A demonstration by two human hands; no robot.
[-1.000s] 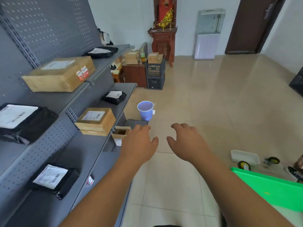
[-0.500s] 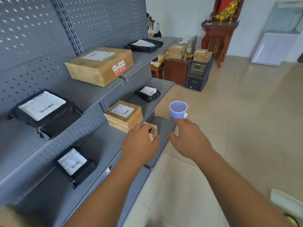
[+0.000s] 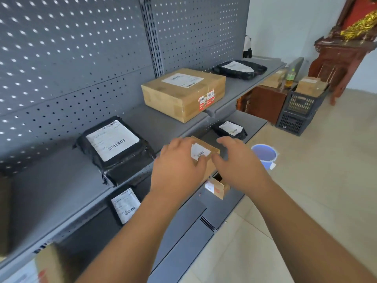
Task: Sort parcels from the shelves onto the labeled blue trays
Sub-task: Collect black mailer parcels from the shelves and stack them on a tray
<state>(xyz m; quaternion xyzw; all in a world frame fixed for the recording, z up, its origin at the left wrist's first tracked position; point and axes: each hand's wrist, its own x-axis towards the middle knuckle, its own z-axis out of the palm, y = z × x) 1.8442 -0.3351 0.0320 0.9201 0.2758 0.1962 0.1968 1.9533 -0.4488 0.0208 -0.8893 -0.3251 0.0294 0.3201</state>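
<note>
Two grips: my left grip (image 3: 177, 170) clasps the labelled cardboard box (image 3: 204, 150), right grip (image 3: 238, 162) spread at its 3 o'clock

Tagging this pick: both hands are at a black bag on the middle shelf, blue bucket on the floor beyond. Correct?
Not a black bag. In the head view the left hand and right hand are at a small cardboard box on the middle shelf. The blue bucket does stand on the floor beyond.
</note>
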